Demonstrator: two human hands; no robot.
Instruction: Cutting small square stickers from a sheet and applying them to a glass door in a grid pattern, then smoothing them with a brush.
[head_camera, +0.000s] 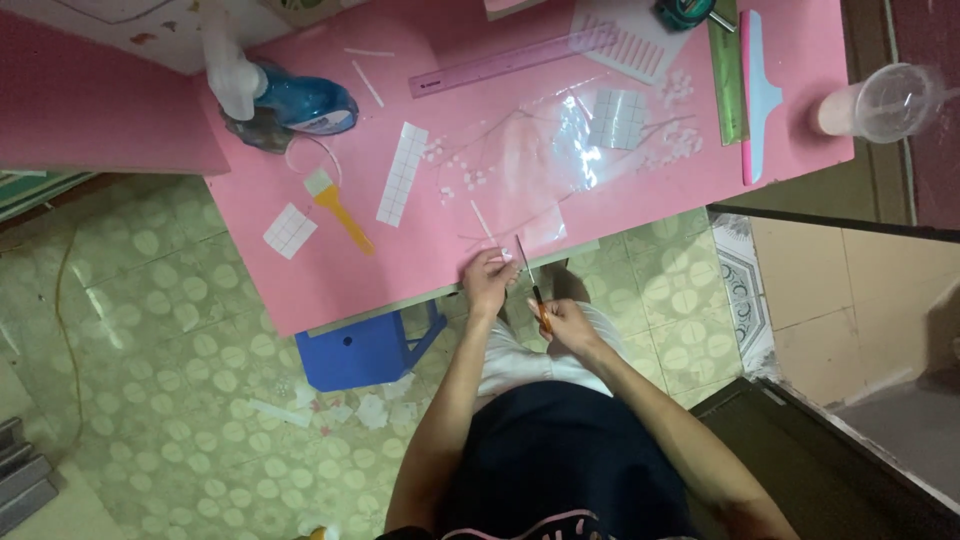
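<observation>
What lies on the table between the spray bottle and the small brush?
In the head view, a thin loop of white cord lies between the spray bottle and the brush; otherwise bare pink table.

Scissors in right hand

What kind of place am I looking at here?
Probably a home craft corner: a pink table strewn with cut white strips, a purple ruler and a small brush, on patterned tile floor. The right hand holds scissors.
</observation>
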